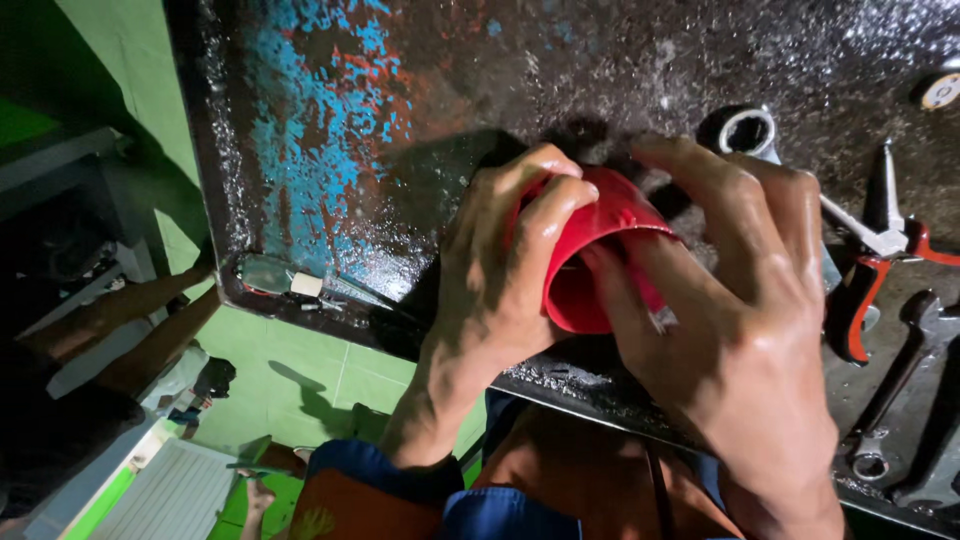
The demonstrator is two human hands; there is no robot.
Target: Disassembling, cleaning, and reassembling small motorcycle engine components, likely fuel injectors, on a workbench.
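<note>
My left hand [495,270] wraps around a red cup-shaped cap [607,222], its open mouth facing me, held just above the edge of a greasy dark metal workbench [420,120]. My right hand [735,310] grips the cap's right side, with fingers curled over its top and the thumb at the rim. A small shiny metal piece [662,320] shows at the rim under my right thumb; what it is cannot be made out.
A metal socket [748,130] stands behind my right hand. Red-handled pliers [870,270] and a dark wrench [895,385] lie at the right. A small tool [290,283] rests at the bench's left edge. Green tiled floor [300,390] lies below.
</note>
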